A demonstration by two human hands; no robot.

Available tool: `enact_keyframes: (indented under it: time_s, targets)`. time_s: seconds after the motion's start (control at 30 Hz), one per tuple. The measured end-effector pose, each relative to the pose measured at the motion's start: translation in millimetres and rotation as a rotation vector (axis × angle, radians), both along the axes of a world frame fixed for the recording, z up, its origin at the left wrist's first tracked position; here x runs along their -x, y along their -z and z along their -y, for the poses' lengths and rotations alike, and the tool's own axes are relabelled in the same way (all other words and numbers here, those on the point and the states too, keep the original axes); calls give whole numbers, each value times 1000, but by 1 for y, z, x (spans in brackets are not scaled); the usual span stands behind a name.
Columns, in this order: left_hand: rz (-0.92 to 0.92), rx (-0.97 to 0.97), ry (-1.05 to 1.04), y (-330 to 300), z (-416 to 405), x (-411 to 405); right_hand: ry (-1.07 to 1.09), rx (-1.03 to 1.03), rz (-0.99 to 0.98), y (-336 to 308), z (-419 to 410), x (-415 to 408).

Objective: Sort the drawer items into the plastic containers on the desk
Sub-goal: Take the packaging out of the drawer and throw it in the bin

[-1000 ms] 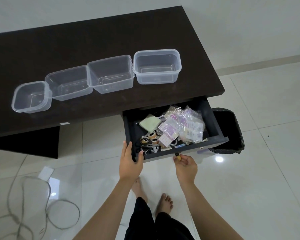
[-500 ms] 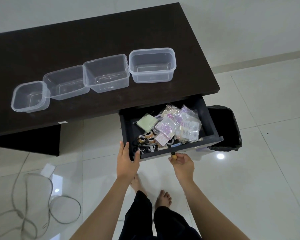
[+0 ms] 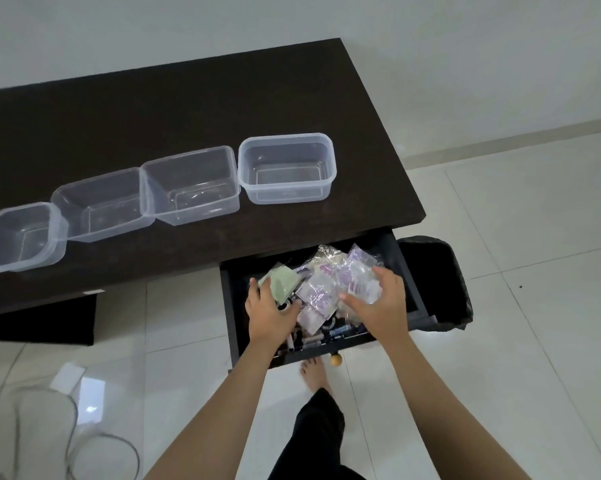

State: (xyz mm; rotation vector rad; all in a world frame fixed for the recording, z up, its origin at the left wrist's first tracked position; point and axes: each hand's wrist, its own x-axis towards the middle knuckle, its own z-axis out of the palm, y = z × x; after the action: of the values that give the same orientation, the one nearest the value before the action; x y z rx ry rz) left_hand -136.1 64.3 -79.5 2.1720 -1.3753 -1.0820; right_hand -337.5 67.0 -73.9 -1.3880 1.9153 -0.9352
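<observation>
Floor: glossy white tiled floor (image 3: pixel 500 341); grey cable loops (image 3: pixel 84 441) lie at lower left.
Hands: left hand (image 3: pixel 270 311) grasps a pale green square pad (image 3: pixel 281 281); right hand (image 3: pixel 378 303) grasps clear plastic packets (image 3: pixel 356 280).
Drawer: open black drawer (image 3: pixel 408 282), pulled out past the desk edge, full of small items.
Bin: black-lined waste bin (image 3: pixel 434 282) just right of the drawer.
Desk: dark brown wooden desk (image 3: pixel 188 109) carries four clear plastic containers (image 3: pixel 287 168) in a row against the white wall (image 3: pixel 292 22).

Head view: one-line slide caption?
Both hands, left hand and right hand, reach into the open drawer of packets; four clear containers wait on the desk.
</observation>
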Motion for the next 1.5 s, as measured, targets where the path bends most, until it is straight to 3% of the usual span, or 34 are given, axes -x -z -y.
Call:
enact_keyframes:
  time_s: [0.17,0.33,0.63,0.97,1.3,1.5]
  targets:
    - [9,-208,130,18,31,5,-172,-566,-155,16,47,12]
    - [32,-297,170,31,41,18,-271,-776,-216,36,59,8]
    - [294,-272,306,23,48,20,-238,-648,-285,35,61,3]
    - [174,-191,253,19,44,28,-467,-590,-305,32,62,8]
    - [311,-293,261,20,25,46,-464,-651,-152,33,90,24]
    - [306,-285,245,29,19,46,-495,-528,-360,36,84,25]
